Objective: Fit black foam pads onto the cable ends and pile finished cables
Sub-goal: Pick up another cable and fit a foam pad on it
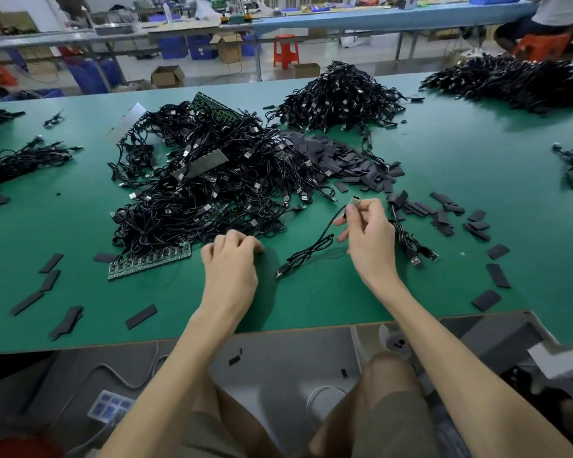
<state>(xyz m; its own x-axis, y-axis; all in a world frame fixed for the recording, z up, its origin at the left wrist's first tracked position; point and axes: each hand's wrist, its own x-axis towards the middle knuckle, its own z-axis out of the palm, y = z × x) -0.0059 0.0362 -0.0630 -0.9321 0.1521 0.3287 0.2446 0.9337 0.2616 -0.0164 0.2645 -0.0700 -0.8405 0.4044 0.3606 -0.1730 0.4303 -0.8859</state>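
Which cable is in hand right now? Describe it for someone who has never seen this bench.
On the green table, find the big tangled heap of black cables in the middle. Just right of its near edge the right hand pinches one connector. That single cable is the only one lifted, dangling clear of every pile.

Table [460, 166] covered in smooth matt green mat; cables [205, 193] sheathed in glossy black plastic, plugs [354, 201] tipped in shiny metal; pads [498, 275] cut from matt black foam.

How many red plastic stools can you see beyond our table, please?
2: one red stool stands empty by the blue bench, centre back; the other stool is top right, under a seated person. More may be hidden.
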